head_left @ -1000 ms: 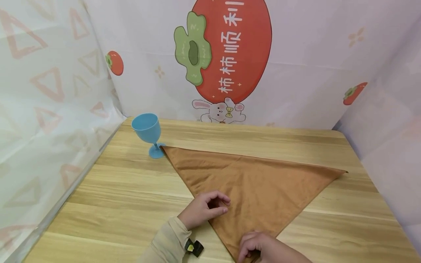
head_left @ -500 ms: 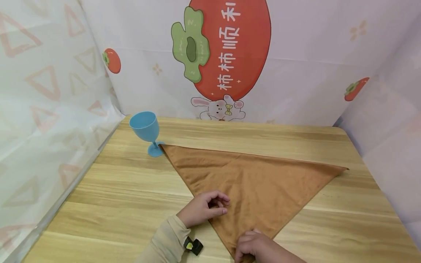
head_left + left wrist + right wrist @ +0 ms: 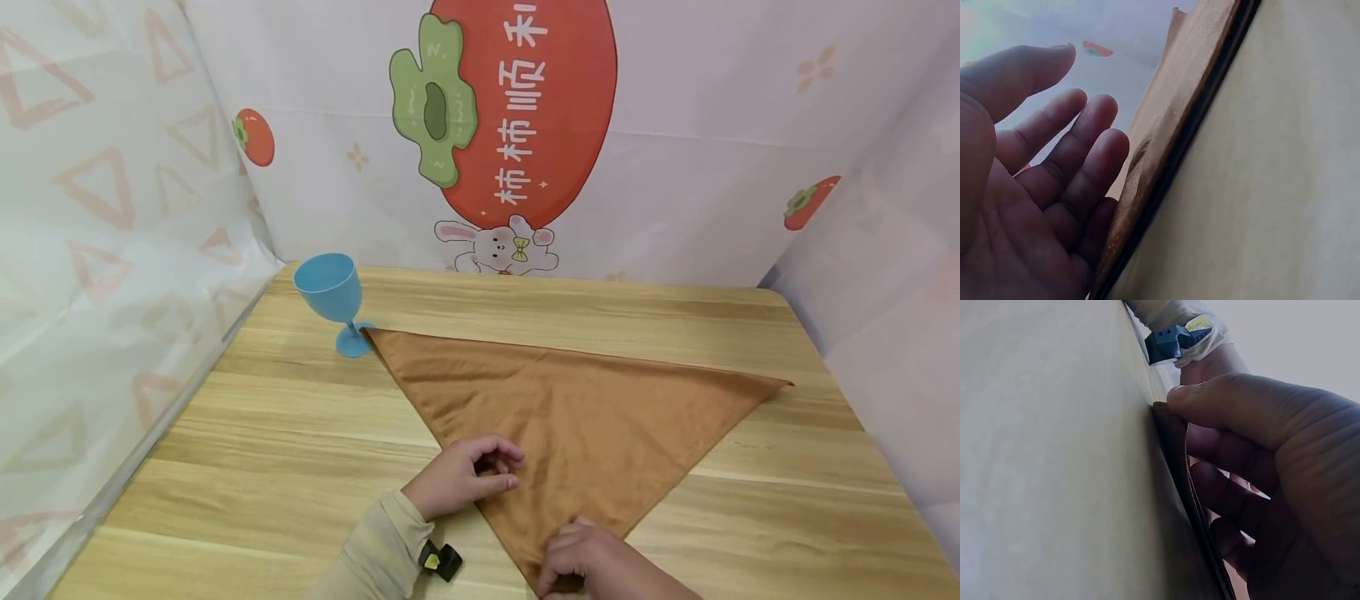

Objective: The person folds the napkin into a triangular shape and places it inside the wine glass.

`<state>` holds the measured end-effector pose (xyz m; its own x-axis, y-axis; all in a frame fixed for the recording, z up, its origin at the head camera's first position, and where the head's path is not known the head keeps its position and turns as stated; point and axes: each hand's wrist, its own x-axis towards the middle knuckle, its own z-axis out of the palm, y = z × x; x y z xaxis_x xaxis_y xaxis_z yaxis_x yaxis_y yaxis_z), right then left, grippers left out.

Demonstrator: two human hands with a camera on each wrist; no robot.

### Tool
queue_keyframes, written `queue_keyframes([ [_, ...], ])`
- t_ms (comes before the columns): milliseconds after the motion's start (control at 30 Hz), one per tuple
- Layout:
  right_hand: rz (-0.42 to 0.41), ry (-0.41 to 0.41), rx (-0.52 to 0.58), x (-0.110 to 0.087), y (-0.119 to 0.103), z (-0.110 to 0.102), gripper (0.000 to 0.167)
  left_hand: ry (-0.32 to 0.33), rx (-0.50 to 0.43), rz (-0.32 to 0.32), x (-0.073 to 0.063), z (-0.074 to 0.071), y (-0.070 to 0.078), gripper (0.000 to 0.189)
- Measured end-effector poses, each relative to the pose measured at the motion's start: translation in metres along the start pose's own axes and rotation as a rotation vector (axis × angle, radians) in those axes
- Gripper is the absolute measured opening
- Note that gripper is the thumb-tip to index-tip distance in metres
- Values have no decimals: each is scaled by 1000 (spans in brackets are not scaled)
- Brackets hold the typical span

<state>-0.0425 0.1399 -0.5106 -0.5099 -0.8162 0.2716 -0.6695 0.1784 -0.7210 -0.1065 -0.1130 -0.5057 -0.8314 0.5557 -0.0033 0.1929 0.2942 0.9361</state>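
Across the wood-grained tabletop (image 3: 247, 467) lay a brown triangular cloth (image 3: 592, 417), its left edge under the relaxed left hand (image 3: 456, 477), its near corner pinched in the right hand (image 3: 588, 558).

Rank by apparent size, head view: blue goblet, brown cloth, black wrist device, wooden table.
1. Wooden table, partly covered and cut off by the frame
2. Brown cloth
3. Blue goblet
4. Black wrist device

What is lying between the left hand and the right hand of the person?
Part of the brown cloth lies between the left hand and the right hand; the head view shows this.
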Motion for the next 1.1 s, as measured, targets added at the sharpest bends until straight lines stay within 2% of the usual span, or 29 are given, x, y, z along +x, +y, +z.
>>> queue_keyframes([
  [200, 104, -18, 59, 0, -1, -2, 3, -3, 11, 25, -2, 3, -1, 17],
  [333, 161, -5, 130, 2, 0, -3, 9, -61, -37, 40, -6, 7, 3, 13],
  [433, 129, 30, 165, 2, 2, -3, 7, -132, -45, 45, -9, 12, 10, 9],
  [600, 50, 86, 225, 3, 6, 0, 9, -259, -51, 13, -14, 18, 18, 15],
  [733, 57, 115, 261, 1, 8, 0, 15, -337, -60, -7, -16, 22, 21, 17],
  [867, 100, 138, 306, 0, 9, 0, 15, -357, -41, -6, -16, 26, 22, 18],
  [967, 132, 147, 337, -1, 8, -2, 13, -347, -5, 6, -16, 29, 23, 18],
  [1100, 134, 153, 350, -2, 8, -3, 15, -328, 21, 24, -15, 32, 24, 19],
])
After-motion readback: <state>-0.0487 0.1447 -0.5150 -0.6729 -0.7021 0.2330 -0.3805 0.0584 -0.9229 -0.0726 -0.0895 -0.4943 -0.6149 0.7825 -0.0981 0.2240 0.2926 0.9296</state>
